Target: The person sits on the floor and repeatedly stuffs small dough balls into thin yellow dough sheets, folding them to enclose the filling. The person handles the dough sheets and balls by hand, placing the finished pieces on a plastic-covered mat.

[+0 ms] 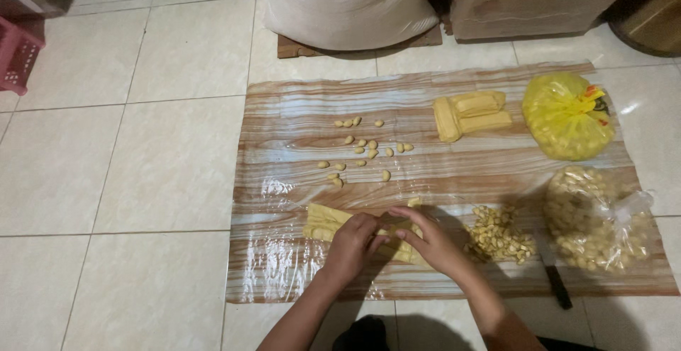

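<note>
Both hands, left hand [352,241] and right hand [424,239], pinch a yellow dough sheet [328,223] at the near edge of the wood-print mat [298,102]; the thin sheet may tear if tugged, and the knife [555,280] (beside the right forearm) could get bumped

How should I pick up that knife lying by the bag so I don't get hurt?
Take the knife by its dark handle, the end nearest the person, coming from the near edge of the mat. It lies flat with its blade pointing away, toward the clear bag of pieces, so the handle is probably the safe, free end. Both hands, left hand and right hand, are on the yellow dough.
</note>
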